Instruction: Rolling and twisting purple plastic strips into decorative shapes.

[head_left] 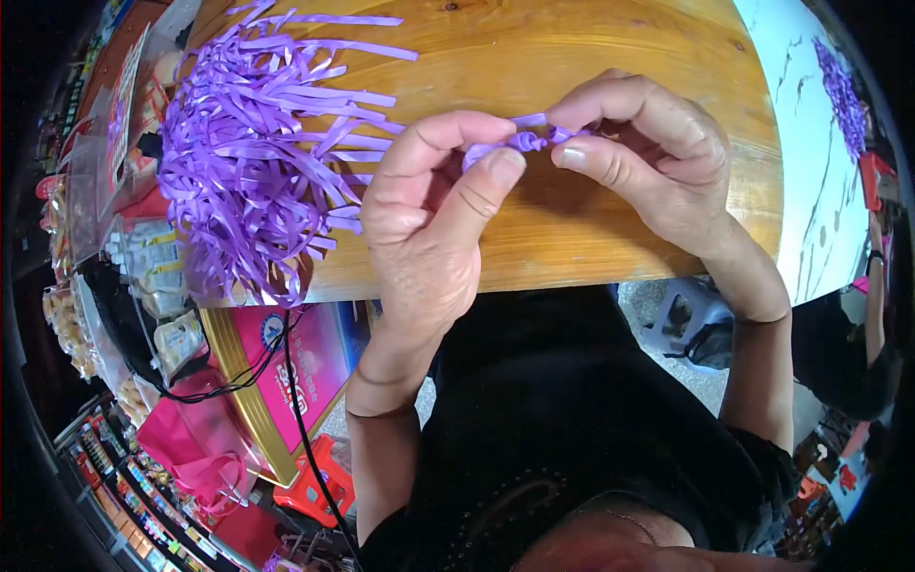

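Between my two hands, above the wooden table [457, 257], is a short purple ribbon [526, 141] with a twisted, knotted middle. My left hand [434, 195] pinches its left part between thumb and forefinger. On the other side, my right hand [653, 143] grips the right part between thumb and fingertip. A small loop shows near the knot, but its exact winding is too fine to make out. To the left of my left hand lies a big heap of loose purple ribbon strips [253, 153], some ends pointing toward my hand.
A white marbled table [801, 210] adjoins on the right, bearing another purple ribbon pile [841, 95]; a person's arm [875, 286] is beside it. Left are packaged goods [157, 262], a gold-framed pink sign [286, 372], a dark cable [300, 419] and a red stool [324, 481].
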A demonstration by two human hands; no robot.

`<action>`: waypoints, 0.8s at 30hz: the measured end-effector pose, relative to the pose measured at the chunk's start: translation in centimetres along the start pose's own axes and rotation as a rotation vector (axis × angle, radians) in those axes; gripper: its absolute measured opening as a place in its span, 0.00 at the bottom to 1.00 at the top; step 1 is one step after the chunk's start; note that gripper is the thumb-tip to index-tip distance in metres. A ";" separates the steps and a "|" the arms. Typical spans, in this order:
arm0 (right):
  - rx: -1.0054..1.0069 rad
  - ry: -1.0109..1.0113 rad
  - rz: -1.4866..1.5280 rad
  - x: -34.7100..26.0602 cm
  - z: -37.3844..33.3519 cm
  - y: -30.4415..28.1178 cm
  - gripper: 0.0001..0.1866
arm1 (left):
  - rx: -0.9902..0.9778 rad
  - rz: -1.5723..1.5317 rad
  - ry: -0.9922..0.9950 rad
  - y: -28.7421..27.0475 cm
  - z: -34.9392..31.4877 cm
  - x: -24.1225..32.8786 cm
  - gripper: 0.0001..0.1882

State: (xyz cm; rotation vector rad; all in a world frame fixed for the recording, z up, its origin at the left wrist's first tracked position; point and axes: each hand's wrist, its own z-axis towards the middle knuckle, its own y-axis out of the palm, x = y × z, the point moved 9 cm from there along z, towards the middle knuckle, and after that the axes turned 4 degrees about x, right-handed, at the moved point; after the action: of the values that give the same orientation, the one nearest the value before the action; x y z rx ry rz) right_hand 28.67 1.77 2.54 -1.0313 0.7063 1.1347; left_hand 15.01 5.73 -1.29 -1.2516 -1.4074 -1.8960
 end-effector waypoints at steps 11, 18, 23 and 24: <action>0.006 -0.248 -0.164 -2.2 0.3 0.6 0.16 | 0.012 0.133 0.053 0.1 -0.1 -0.4 0.08; 0.037 -0.389 -0.221 -3.0 -0.2 0.5 0.15 | -0.064 -0.063 -0.019 1.0 -0.1 -1.5 0.06; 0.040 -0.374 -0.212 -2.5 -0.2 0.4 0.15 | -0.102 0.099 0.051 1.0 0.1 -1.3 0.05; 0.036 -0.372 -0.211 -2.4 -0.3 0.3 0.14 | -0.094 0.177 0.094 1.1 0.1 -1.0 0.05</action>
State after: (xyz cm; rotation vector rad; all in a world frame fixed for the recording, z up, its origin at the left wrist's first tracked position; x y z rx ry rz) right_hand 27.67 0.60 4.47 -0.8128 0.3128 1.0848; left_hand 16.37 5.23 -1.62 -1.2685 -1.1326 -1.8918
